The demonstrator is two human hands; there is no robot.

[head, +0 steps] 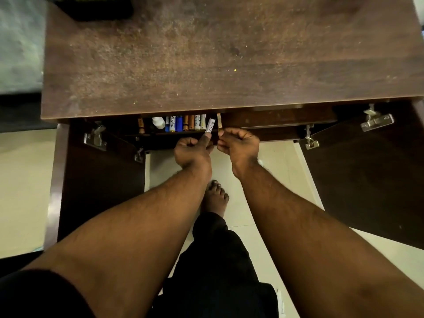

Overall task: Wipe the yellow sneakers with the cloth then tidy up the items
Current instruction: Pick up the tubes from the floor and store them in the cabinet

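Two light, stiff items: my left hand [192, 149] pinches a white tube [210, 126] low, right hand [237, 145] a thin stick [219, 120].

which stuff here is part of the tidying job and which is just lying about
Part of the job:
- small white labelled tube, pinched by the left hand
- thin tan stick, which the right hand reaches
- row of upright tubes and bottles on the cabinet shelf

Just lying about:
- black object at the brown wooden tabletop's far edge
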